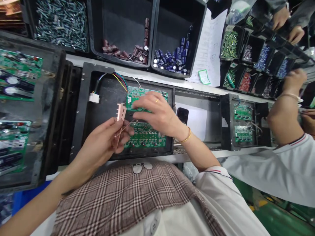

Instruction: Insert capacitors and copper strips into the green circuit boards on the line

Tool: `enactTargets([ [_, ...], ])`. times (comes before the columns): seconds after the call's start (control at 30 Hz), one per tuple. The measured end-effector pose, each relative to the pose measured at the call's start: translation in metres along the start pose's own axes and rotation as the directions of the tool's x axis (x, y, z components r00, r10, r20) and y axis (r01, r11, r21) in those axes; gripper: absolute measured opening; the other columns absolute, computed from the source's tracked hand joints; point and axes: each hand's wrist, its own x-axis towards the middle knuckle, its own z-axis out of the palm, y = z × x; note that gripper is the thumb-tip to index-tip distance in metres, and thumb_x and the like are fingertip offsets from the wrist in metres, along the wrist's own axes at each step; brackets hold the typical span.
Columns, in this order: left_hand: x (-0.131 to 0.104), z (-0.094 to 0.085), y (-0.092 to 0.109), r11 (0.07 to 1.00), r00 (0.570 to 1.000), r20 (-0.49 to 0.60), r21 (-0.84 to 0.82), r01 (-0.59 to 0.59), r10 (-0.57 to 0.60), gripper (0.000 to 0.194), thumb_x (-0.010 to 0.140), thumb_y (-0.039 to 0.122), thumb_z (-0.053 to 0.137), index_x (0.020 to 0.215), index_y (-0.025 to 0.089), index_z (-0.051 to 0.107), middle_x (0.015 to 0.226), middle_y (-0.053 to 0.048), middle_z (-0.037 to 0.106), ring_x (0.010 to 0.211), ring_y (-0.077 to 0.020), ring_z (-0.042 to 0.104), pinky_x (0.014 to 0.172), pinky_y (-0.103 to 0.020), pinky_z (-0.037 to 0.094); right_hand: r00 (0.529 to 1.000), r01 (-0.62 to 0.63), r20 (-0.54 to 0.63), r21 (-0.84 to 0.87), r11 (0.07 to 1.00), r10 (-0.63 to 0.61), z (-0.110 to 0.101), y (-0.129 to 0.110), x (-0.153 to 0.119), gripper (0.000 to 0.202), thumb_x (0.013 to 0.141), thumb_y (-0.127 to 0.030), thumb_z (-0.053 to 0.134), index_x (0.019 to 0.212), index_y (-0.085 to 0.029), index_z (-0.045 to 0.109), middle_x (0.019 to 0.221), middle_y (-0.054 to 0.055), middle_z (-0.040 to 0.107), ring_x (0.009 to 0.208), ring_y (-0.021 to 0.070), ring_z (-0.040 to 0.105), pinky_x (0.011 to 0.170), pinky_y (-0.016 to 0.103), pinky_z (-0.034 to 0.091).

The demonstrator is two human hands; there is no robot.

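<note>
My left hand (105, 137) is closed around several flat copper strips (121, 112); the one on top has a toothed edge and points upward. A thinner strip slants from these fingers toward the right. My right hand (157, 113) hovers over the upper green circuit board (134, 92), its fingers apart, with nothing plainly between them. Below it is a second green circuit board (147, 137), partly covered by my left fingertips. Both boards lie in a black tray (103, 88). A bundle of coloured wires runs from the upper board to a white connector (94, 97).
Black bins of brown capacitors (137, 54), blue capacitors (177, 57) and grey-green parts (61, 24) line the back. Boards with large capacitors (17, 80) stand left. A dark phone-like object (182, 115) lies right of the tray. Co-workers' arms (283, 114) reach in at right.
</note>
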Motion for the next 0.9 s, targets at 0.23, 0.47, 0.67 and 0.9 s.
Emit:
enactTargets([
  [0.23,0.016,-0.008,-0.012,0.985,0.986,-0.087,0.11,-0.132,0.142,0.032,0.077,0.035,0.083,0.082,0.016,0.058,0.054,0.007,0.041,0.044,-0.0045,0.03,0.034,-0.009,0.022,0.927,-0.351,0.118,-0.059,0.935,0.355,0.022,0.043,-0.026,0.036,0.104,-0.011,0.045,0.111,-0.03,0.075,0.098,0.002,0.069,0.102,0.0201,0.055,0.106,0.044,0.036],
  [0.47,0.012,-0.023,-0.018,0.955,0.964,-0.137,0.223,-0.196,0.23,0.034,0.078,0.034,0.081,0.083,0.02,0.05,0.056,0.007,0.048,0.043,-0.006,0.035,0.034,-0.012,0.023,0.923,-0.343,0.148,-0.099,0.934,0.355,0.028,0.042,-0.027,0.036,0.104,-0.013,0.046,0.108,-0.029,0.077,0.095,0.003,0.07,0.102,0.0212,0.053,0.109,0.045,0.033],
  [0.67,0.006,-0.027,-0.007,0.945,0.953,-0.191,0.274,-0.18,0.236,0.023,0.091,0.028,0.066,0.088,0.022,0.043,0.052,0.007,0.05,0.037,-0.0056,0.03,0.035,-0.011,0.021,0.911,-0.366,0.133,-0.177,0.913,0.391,0.018,0.018,-0.015,0.033,0.102,-0.008,0.049,0.109,-0.026,0.076,0.111,0.006,0.069,0.111,0.0235,0.056,0.11,0.048,0.036],
  [0.9,-0.016,-0.019,-0.01,0.979,0.979,0.146,0.161,0.121,-0.145,0.023,0.084,0.039,0.067,0.09,0.019,0.056,0.059,0.001,0.056,0.035,-0.0093,0.041,0.027,-0.015,0.025,0.996,-0.002,0.092,-0.028,1.0,0.005,-0.002,-0.066,-0.02,0.028,0.107,-0.019,0.047,0.123,-0.029,0.067,0.136,0.001,0.064,0.133,0.0175,0.051,0.12,0.043,0.035],
])
